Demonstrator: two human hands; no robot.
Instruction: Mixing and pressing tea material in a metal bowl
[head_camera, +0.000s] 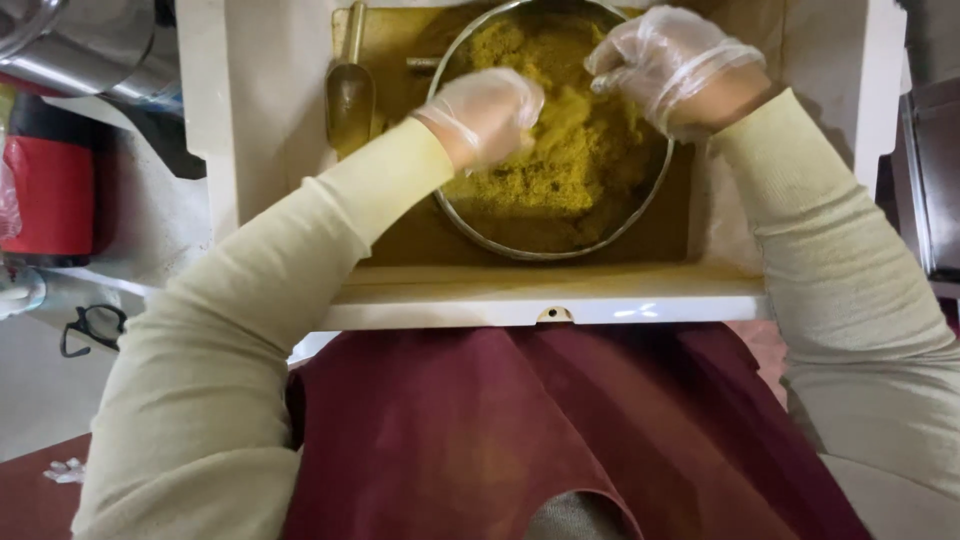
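A round metal sieve (560, 250) sits inside a white box (540, 300), filled with yellow-green powder (560, 150). My left hand (485, 115), in a clear plastic glove, is curled with its fingers pressed into the powder at the sieve's left side. My right hand (675, 70), also gloved, is bent over the sieve's upper right rim, fingers closed on a pinch of powder. Both arms wear pale yellow-green sleeves. A brass-coloured scoop (350, 90) lies in the box to the left of the sieve.
A dark red apron (500, 430) covers my lap below the box. Black glasses (92, 328) lie at the left. A red and black container (50, 190) and a shiny metal vessel (80, 50) stand at the upper left.
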